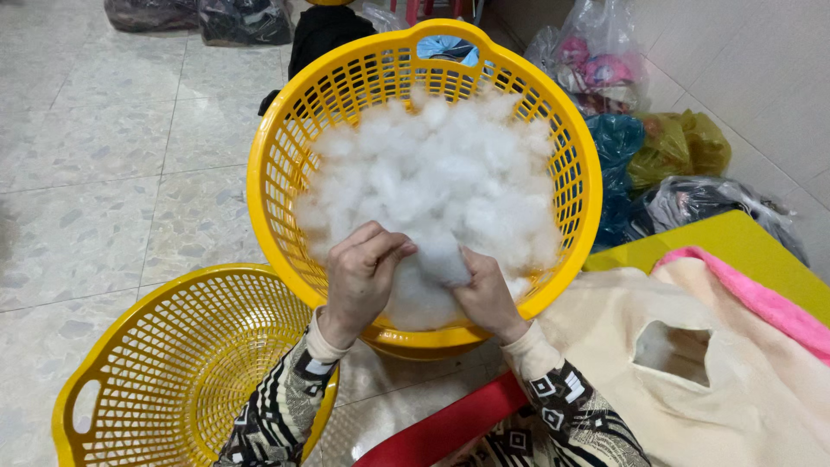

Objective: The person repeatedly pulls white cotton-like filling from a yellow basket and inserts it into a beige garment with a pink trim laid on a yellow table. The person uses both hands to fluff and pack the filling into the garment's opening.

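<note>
Between the fingers of both hands sits a clump of white stuffing [439, 257], soft and fluffy, at the near edge of the heap in the round yellow plastic basket [278, 173]. Left hand [361, 275] curls closed on it; right hand [486, 297] grips it too, but its fingertips are buried in the fibre. Beside the left wrist, a second yellow basket [173, 363] is cut off. Cream cloth [718, 389] lies by the right sleeve.

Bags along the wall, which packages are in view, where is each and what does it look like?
Clear bag: top right by the wall, pink and dark contents.
Teal bag: beside the yellow basket, crumpled.
Olive bag: right of the teal one.
Grey bag: behind the yellow table.
Dark bags: top left on the floor.
</note>
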